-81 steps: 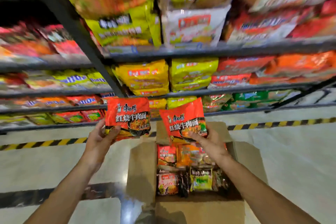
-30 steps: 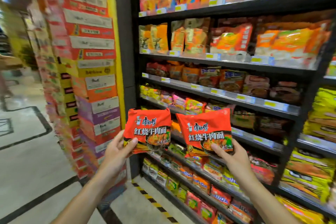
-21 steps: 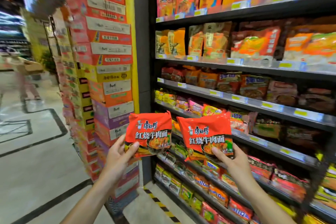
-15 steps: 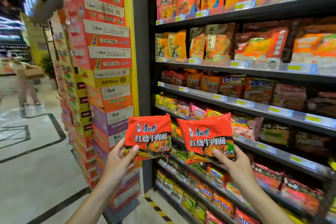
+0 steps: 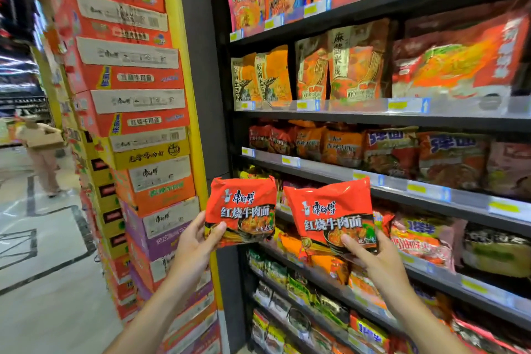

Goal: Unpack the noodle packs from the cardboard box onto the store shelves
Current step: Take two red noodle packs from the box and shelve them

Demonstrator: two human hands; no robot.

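Left hand (image 5: pixel 195 244) grips a red noodle pack (image 5: pixel 240 211) by its lower-left corner, thumb on front, fingers curled behind; pack upright at center of frame. Right hand (image 5: pixel 373 261) pinches a second red pack (image 5: pixel 330 217) at its lower-right corner, thumb on front, tilted slightly, just right of the 1st, edges near, not clearly touching. Both held in front of the store shelves (image 5: pixel 373 118), right half of frame, stocked w/ noodle bags. Stacked cartons (image 5: pixel 135 112) at left. Another person (image 5: pixel 43 158) w/ a box at far left, blurred.
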